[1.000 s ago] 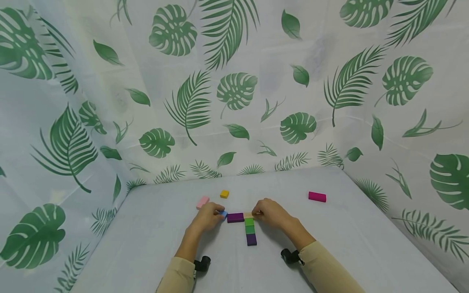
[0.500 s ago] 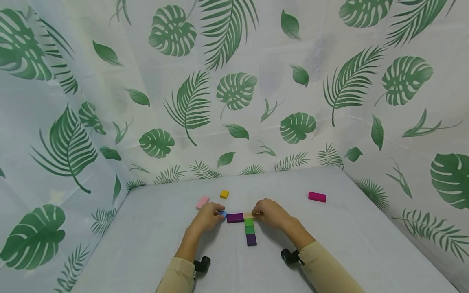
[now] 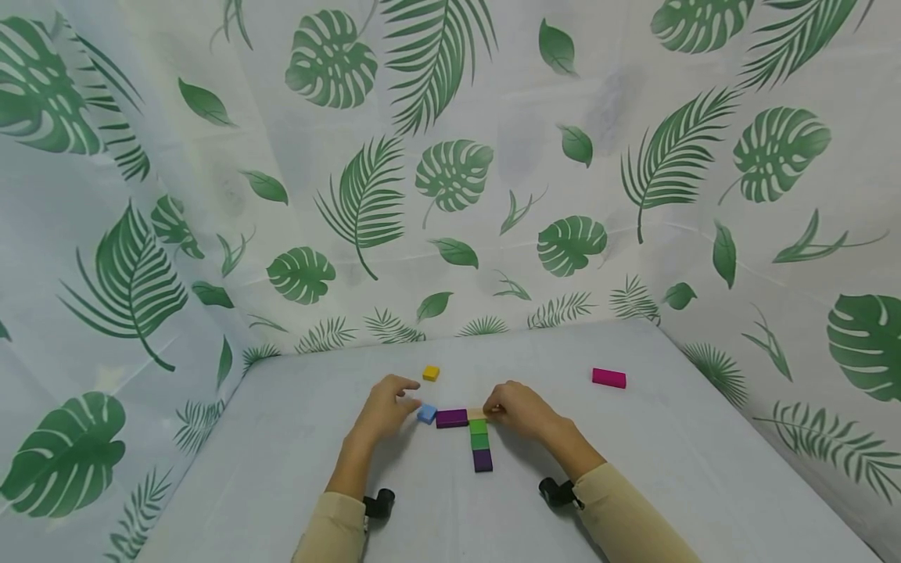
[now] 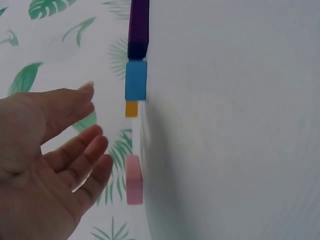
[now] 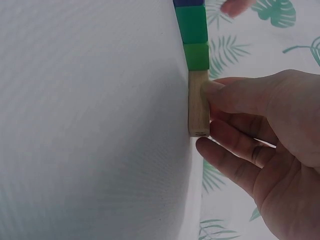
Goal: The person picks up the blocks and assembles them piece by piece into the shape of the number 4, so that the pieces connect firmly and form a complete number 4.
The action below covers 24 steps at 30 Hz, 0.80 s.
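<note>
My left hand [image 3: 383, 407] hovers just left of a small blue block [image 3: 427, 414], fingers apart and holding nothing. The blue block touches or nearly touches a long purple block [image 3: 452, 418]. To its right lies a plain wooden block [image 3: 476, 414]; my right hand [image 3: 524, 408] pinches its right end, the thumb on it in the right wrist view [image 5: 198, 105]. From the wooden block, a light green block [image 3: 479, 426], a darker green block [image 3: 480, 442] and a dark purple block [image 3: 482, 460] run toward me. A pink block [image 4: 133, 180] shows in the left wrist view; my left hand hides it in the head view.
A yellow block [image 3: 431, 373] lies beyond the row. Farther right sits a magenta block [image 3: 608, 378]. The white-covered table [image 3: 535, 352] ends at leaf-printed curtains [image 3: 457, 234] at the back and both sides.
My left hand has let go of the blue block and drawn back to the left, its fingers spreading. The blue block stays beside the purple one. My right hand has not visibly moved.
</note>
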Tool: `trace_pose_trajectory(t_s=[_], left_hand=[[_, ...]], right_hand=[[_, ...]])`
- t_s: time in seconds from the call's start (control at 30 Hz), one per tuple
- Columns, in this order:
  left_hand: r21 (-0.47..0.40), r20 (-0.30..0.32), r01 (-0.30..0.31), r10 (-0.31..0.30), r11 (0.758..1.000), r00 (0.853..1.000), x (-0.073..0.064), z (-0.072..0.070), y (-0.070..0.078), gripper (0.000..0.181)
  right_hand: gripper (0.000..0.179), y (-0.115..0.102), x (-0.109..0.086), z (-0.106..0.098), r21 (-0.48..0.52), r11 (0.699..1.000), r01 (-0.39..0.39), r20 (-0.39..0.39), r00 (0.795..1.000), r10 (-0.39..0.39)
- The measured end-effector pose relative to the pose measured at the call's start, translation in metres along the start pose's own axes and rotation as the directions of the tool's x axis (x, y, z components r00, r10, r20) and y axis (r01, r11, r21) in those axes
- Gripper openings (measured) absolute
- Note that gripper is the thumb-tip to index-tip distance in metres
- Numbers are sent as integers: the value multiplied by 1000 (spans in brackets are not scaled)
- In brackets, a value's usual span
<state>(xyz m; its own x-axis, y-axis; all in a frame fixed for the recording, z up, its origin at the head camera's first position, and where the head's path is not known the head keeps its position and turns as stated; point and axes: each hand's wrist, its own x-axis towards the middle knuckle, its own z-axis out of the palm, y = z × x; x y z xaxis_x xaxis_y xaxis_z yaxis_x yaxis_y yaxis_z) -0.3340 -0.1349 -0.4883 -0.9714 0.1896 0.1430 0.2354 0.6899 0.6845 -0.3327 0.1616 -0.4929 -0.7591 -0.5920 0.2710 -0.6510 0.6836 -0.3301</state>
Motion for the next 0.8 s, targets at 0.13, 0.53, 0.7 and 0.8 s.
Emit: trace_pose_trajectory(t_s=[0.13, 0.53, 0.7, 0.8], left_hand=[[-44, -93, 30, -34, 999, 995, 0, -9, -14, 34], [78, -44, 120, -116, 990, 992, 27, -29, -41, 39], [144, 7, 112, -114, 983, 993, 36, -28, -46, 34], [161, 32, 109, -115, 981, 993, 40, -27, -48, 33]], right_hand=[[12, -1, 1, 2, -2, 1000, -9, 7, 1000, 9], [14, -2, 2, 0, -3, 999, -32, 9, 999, 32], [14, -1, 2, 0, 3, 1000, -20, 14, 1000, 20], [14, 0, 2, 0, 6, 1000, -20, 14, 1000, 20]])
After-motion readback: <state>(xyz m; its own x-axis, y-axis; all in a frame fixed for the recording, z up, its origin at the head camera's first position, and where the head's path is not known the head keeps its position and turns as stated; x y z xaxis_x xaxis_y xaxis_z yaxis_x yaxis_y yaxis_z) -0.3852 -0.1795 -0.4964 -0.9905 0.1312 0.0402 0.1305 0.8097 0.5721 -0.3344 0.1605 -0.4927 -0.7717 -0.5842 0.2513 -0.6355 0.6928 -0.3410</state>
